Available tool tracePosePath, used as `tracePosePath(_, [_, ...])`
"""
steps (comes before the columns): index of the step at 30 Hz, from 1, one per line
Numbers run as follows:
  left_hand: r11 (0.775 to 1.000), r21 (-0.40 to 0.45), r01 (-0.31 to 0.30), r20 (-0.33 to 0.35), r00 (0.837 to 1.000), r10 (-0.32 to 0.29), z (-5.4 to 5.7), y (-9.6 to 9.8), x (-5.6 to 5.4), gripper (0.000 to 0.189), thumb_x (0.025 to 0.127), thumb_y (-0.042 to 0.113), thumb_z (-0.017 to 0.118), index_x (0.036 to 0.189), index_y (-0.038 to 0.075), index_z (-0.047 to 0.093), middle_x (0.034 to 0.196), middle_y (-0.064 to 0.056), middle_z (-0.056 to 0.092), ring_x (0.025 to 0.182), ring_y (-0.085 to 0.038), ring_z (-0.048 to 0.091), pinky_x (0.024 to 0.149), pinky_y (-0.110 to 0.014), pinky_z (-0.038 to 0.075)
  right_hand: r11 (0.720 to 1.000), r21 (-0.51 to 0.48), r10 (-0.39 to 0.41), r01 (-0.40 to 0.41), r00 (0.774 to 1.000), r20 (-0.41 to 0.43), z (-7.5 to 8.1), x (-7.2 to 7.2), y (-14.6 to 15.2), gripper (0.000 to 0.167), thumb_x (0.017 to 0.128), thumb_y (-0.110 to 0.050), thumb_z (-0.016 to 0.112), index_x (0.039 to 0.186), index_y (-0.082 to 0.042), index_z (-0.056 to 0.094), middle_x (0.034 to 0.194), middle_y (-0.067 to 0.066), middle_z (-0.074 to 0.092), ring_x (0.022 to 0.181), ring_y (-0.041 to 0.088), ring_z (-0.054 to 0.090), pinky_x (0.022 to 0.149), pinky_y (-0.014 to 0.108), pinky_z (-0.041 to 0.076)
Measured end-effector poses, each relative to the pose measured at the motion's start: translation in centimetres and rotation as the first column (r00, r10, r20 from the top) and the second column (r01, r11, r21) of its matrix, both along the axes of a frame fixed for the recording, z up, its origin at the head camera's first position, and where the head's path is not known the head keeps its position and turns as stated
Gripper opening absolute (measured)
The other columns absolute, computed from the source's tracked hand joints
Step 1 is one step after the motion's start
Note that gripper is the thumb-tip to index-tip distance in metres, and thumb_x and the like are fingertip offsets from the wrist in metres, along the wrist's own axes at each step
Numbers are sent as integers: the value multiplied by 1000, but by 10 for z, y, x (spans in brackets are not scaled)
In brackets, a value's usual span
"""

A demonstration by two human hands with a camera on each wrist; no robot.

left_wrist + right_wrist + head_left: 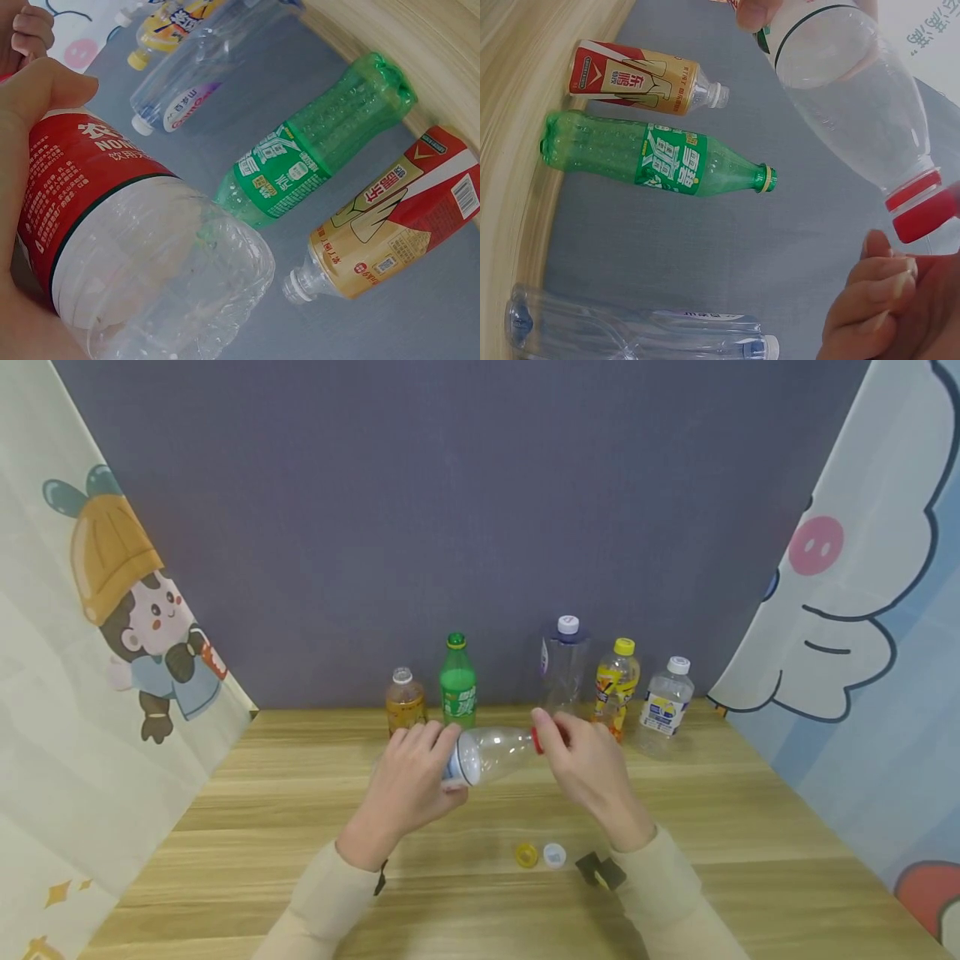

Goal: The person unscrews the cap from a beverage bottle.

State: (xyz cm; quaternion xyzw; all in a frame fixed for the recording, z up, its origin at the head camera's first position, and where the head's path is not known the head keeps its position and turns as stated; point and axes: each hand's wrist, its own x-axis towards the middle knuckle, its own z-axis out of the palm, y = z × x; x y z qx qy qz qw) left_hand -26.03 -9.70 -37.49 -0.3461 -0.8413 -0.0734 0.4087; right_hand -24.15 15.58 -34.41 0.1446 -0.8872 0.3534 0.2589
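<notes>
The clear, rounded bottle [501,755] I hold is glossy plastic, its round red cap [924,218] plastic too, the tan tabletop [465,902] wood-grained, the grey backdrop [480,527] matt cloth.

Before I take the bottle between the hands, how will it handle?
The bottle is probably light: no liquid shows inside. Its clear plastic walls may flex under a firm grip. Its rounded body could roll if laid down.
</notes>
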Motion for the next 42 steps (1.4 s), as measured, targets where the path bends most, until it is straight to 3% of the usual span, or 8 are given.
tracePosePath(7, [1000, -4, 1, 3, 1000, -1, 0, 0, -1, 72, 58, 30, 89, 120, 3, 62, 97, -9, 66, 81, -26, 62, 67, -37, 47, 999, 6, -36, 36, 996, 78, 1, 0, 0, 63, 108, -54, 30, 59, -16, 44, 52, -2, 37, 48, 17, 36, 54, 35, 35])
tracePosePath(15, [1000, -1, 6, 26, 1000, -6, -1, 0, -2, 73, 59, 31, 90, 120, 4, 61, 97, -8, 65, 80, -25, 62, 67, -36, 47, 1000, -16, 13, -13, 1000, 6, 1, -1, 0, 51, 107, -43, 41, 63, -18, 47, 53, -4, 37, 48, 15, 34, 51, 34, 32])
tracePosePath(25, [1000, -5, 3, 30, 1000, -3, -1, 0, -2, 72, 60, 30, 89, 120, 4, 61, 97, -8, 65, 79, -25, 61, 67, -35, 47, 1000, -3, -28, 29, 998, 49, 1, -1, 0, 61, 108, -52, 31, 62, -16, 48, 53, -1, 38, 51, 18, 41, 58, 36, 37])
tracePosePath(35, [1000, -15, -2, 38, 999, 2, 0, 0, -2, 73, 60, 32, 90, 121, 4, 61, 98, -8, 66, 81, -25, 62, 68, -35, 48, 1000, 13, 18, -18, 999, -26, 1, -1, 2, 51, 107, -42, 43, 62, -19, 48, 52, -6, 36, 47, 14, 34, 50, 34, 31])
tracePosePath(42, [1000, -8, 0, 34, 999, 0, 0, 0, -2, 72, 60, 31, 89, 120, 4, 61, 98, -8, 66, 81, -25, 62, 67, -36, 48, 1000, 4, 1, -1, 1000, 11, 2, -2, 3, 55, 107, -49, 39, 62, -17, 48, 54, -4, 38, 50, 17, 40, 54, 36, 36])
